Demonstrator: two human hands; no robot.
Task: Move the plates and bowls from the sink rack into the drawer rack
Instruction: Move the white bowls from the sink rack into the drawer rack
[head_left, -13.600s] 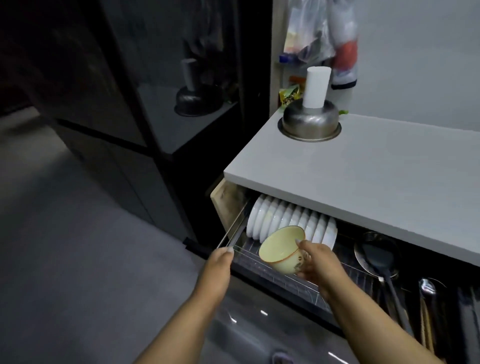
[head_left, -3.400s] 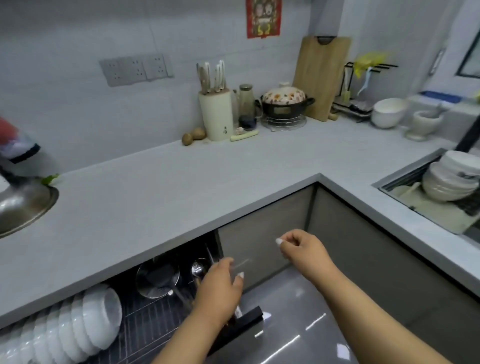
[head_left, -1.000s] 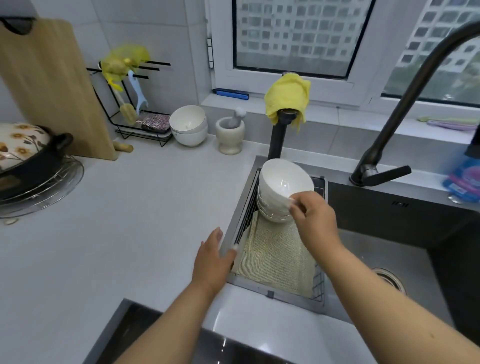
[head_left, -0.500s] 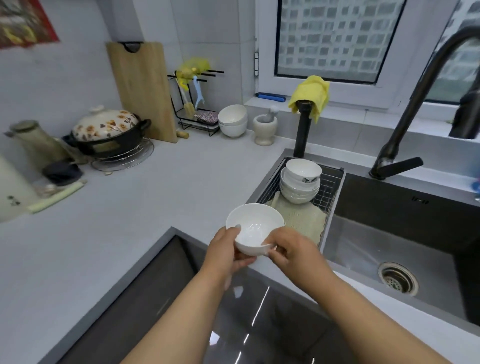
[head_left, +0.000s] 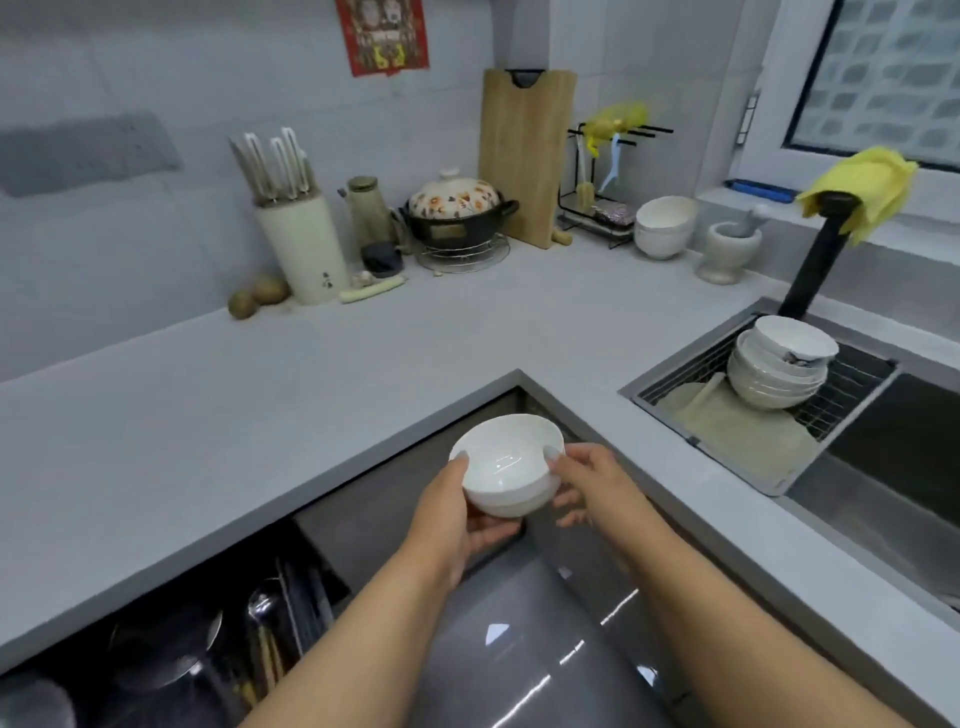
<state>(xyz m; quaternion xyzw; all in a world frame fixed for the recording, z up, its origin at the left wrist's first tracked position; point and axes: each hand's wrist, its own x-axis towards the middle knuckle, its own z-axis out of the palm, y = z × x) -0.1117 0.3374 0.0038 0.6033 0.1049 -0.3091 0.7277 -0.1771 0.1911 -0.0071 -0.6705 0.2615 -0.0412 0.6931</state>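
A white bowl (head_left: 506, 464) is up in the air, in front of the inside corner of the counter (head_left: 322, 395), held upright with its mouth open to the ceiling. The left hand (head_left: 457, 512) cups it from below and from the side, thumb hooked on the near rim, fingers curled under the base. The right hand (head_left: 584, 486) grips the other side, thumb on the rim and fingers bent around the wall. So both hands are closed on that one bowl, nothing loose about it.

Off to the right, the sink rack (head_left: 841, 395) sits inside the sink (head_left: 883, 467), and a stack of white bowls (head_left: 774, 371) stands in it, the top one tilted. A beige cloth (head_left: 737, 431) lies on the rack just beside the stack, touching its foot.

Down at lower left the drawer (head_left: 197, 649) is open under the counter edge; it's dim in there, I make out a ladle (head_left: 260, 608) and a round metal lid (head_left: 166, 649), not much more.

Along the back wall: a knife block (head_left: 304, 247) with pale handles, two potatoes (head_left: 257, 296) beside it, a flowered pot (head_left: 457, 210) on a wire trivet, a wooden cutting board (head_left: 524, 156) leaning on the tiles, two white bowls (head_left: 665, 226) nested, and a stone mortar (head_left: 727, 249). A yellow rag (head_left: 862, 189) hangs over a black post by the sink.
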